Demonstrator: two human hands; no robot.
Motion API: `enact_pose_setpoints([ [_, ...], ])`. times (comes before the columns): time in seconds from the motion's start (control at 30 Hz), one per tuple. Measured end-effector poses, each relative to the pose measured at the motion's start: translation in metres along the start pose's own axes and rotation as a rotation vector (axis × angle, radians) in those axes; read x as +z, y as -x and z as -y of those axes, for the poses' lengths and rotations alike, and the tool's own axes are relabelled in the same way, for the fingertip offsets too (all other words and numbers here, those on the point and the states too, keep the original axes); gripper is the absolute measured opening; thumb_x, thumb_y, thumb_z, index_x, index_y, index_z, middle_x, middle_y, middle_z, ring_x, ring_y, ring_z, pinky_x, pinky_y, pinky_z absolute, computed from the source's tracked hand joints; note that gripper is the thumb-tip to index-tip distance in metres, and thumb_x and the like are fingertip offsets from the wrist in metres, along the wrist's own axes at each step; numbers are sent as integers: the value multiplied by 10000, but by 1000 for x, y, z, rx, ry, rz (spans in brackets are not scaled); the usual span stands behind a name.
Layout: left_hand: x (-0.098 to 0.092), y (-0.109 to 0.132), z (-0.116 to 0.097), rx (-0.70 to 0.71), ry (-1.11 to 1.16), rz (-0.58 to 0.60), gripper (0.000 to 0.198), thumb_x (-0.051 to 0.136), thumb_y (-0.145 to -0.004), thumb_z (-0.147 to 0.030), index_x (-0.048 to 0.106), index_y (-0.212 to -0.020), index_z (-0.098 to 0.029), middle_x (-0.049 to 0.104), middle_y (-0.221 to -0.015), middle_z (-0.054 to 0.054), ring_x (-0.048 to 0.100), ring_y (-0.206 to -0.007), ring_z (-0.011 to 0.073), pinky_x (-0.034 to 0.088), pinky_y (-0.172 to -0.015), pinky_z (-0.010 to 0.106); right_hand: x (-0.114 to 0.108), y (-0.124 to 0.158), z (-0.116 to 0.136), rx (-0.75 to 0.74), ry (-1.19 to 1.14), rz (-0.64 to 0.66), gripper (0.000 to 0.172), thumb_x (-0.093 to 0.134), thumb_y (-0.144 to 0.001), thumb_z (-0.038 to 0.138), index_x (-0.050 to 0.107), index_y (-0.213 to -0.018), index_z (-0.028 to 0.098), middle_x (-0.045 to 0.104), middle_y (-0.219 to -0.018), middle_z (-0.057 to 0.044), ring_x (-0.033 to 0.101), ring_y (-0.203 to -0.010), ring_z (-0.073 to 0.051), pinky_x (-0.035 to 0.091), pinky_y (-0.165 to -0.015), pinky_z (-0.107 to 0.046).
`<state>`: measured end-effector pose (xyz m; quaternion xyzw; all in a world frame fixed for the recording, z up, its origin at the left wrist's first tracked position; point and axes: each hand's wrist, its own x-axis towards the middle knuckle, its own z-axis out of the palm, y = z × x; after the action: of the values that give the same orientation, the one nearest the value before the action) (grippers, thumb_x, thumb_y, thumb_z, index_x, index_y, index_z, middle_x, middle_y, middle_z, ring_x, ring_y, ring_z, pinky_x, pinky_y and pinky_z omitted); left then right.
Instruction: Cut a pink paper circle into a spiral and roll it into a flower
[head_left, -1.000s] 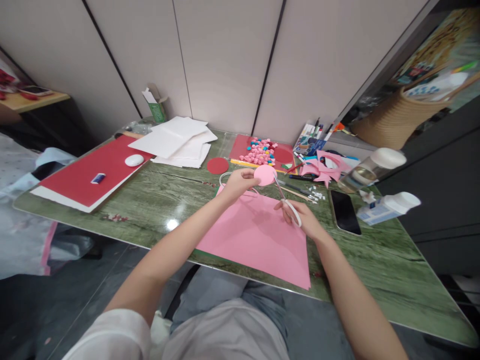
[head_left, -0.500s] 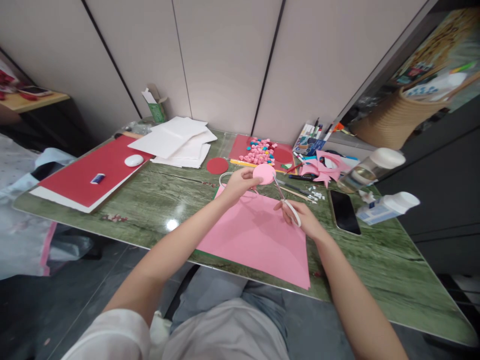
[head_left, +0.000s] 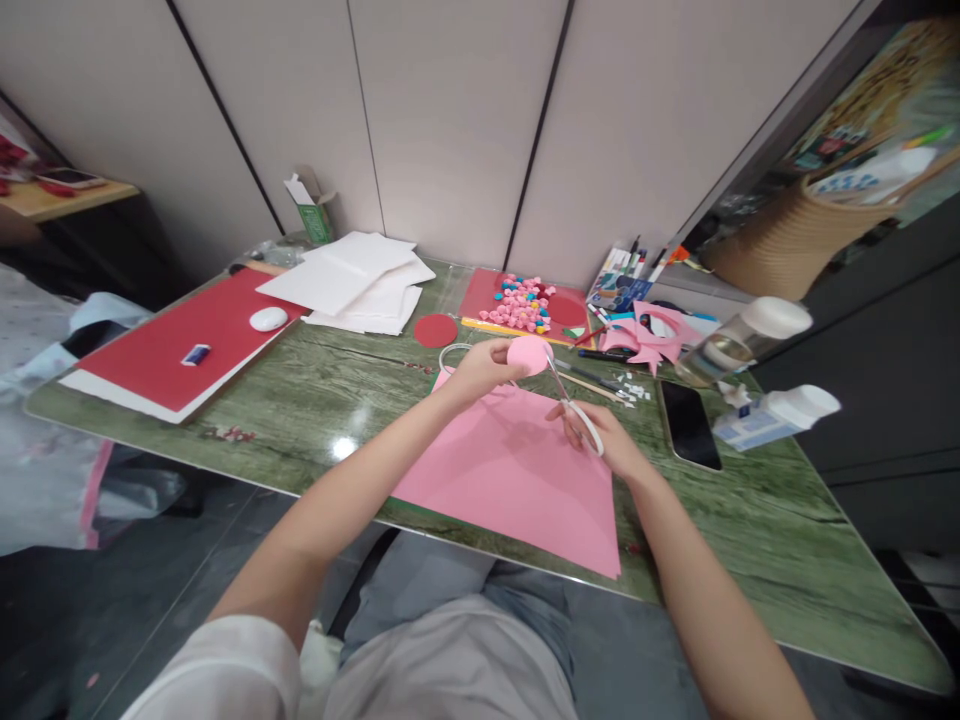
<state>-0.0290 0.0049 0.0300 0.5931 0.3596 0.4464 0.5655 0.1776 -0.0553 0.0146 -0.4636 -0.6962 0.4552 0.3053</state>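
My left hand (head_left: 480,366) pinches a small round pink paper disc (head_left: 529,354) above the table. My right hand (head_left: 600,436) grips white-handled scissors (head_left: 574,403), whose blades reach up to the disc's right edge. Below both hands a large pink paper sheet (head_left: 517,475) lies flat on the green table (head_left: 322,385). A thin white ring (head_left: 451,357) lies on the table just behind my left hand.
A red circle (head_left: 435,330), a pile of pink beads on a red sheet (head_left: 525,303), pink paper scraps (head_left: 649,337), pens and a black phone (head_left: 688,423) lie around. White sheets (head_left: 360,283) and a red board (head_left: 184,340) lie left. Bottles (head_left: 776,415) stand right.
The pink disc has turned slightly and dropped a little in my left hand. The scissors stay at its right edge. Nothing else on the table has moved.
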Motion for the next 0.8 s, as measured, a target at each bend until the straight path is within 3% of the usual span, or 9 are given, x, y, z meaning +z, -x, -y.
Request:
enact_pose_setpoints([
  [0.23, 0, -1, 1, 4, 39, -52, 301, 600, -591, -202, 587, -879, -115, 605, -756, 39, 514, -616, 87, 350, -497, 174, 1, -1, -2, 1, -19, -9, 354, 403, -819, 425, 589, -901, 135, 399, -461, 43, 382, -443, -94, 334, -487, -238],
  [0.57, -1, 0, -3, -11, 54, -110, 294, 614, -583, -208, 597, -861, -112, 605, -725, 35, 497, -580, 75, 365, -524, 194, 0, 0, -3, 10, 2, -3, 357, 399, -822, 423, 587, -905, 131, 417, -462, 39, 384, -438, -92, 335, -487, -240],
  [0.8, -5, -1, -7, -25, 62, -38, 284, 645, -560, -207, 604, -816, -92, 620, -759, 51, 537, -653, 96, 399, -619, 222, -2, 1, -2, 17, -2, 10, 365, 400, -814, 449, 589, -837, 137, 429, -460, 38, 403, -438, -93, 340, -485, -237],
])
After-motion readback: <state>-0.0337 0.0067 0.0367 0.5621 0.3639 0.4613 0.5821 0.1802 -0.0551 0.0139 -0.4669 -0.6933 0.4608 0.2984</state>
